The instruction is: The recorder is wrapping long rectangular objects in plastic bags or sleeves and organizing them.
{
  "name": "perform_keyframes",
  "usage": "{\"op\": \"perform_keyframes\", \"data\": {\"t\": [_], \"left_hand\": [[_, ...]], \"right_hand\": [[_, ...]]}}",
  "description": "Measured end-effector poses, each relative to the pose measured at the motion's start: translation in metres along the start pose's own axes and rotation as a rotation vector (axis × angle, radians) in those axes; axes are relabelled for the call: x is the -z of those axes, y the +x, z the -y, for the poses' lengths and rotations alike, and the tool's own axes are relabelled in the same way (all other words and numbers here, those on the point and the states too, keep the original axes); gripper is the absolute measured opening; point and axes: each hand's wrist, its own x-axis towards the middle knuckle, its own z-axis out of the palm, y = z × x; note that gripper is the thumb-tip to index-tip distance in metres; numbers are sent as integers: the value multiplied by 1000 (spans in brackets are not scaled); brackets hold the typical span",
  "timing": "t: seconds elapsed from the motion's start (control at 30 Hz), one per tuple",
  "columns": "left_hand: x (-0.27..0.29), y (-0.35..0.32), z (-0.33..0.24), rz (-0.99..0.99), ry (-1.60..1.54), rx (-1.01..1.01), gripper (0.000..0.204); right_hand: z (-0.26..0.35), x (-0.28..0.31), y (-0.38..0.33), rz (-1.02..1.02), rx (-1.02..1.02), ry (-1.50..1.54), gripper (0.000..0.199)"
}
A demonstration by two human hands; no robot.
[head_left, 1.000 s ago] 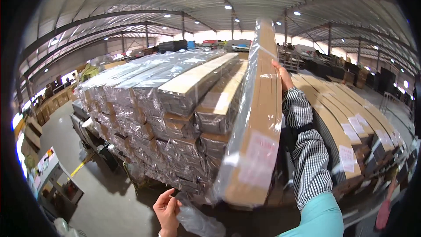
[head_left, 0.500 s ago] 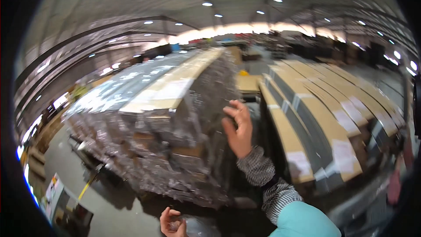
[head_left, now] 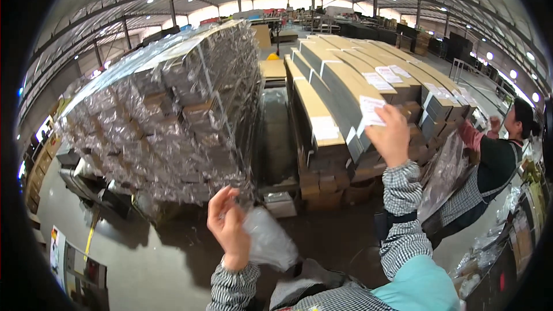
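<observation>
My left hand (head_left: 228,227) is raised low in the middle with its fingers curled. A crumpled clear plastic bag (head_left: 269,239) hangs right beside those fingers and appears gripped by them. My right hand (head_left: 393,137) reaches over the front end of the right stack of long flat cartons (head_left: 345,75), fingers loosely bent. Its fingertips overlap the lower edge of a white paper label (head_left: 370,109) on a carton; whether they touch it I cannot tell. Another paper label (head_left: 324,128) lies on the carton to the left.
A tall stack wrapped in clear film (head_left: 155,126) stands at the left. Between the stacks runs a narrow gap (head_left: 276,138). At the right, a co-worker (head_left: 495,161) in a checked apron stands beside the cartons near plastic sheeting (head_left: 443,167).
The view has swung right and down, bringing the co-worker into sight. My right hand has moved over to the labelled carton; my left hand has come up with the plastic bag.
</observation>
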Motion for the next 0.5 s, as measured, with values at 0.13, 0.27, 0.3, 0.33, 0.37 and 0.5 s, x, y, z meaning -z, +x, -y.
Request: {"op": "perform_keyframes", "data": {"t": [0.13,0.27,0.3,0.33,0.37,0.5], "left_hand": [[-30,-13,-8,72,-190,9,36],[-58,-31,-14,138,-324,72,28],[-72,-39,-17,149,-335,84,28],[-94,-51,-16,178,-384,112,27],[-105,-61,-17,195,-413,129,26],[-112,-81,-36,485,-575,239,71]], "right_hand": [[31,76,-47,-99,97,-286,49],[92,95,-128,192,222,640,84],[105,84,-141,275,286,927,95],[107,73,-160,370,139,992,96],[106,63,-177,462,-10,1081,97],[85,53,-197,723,-266,1167,62]]}}
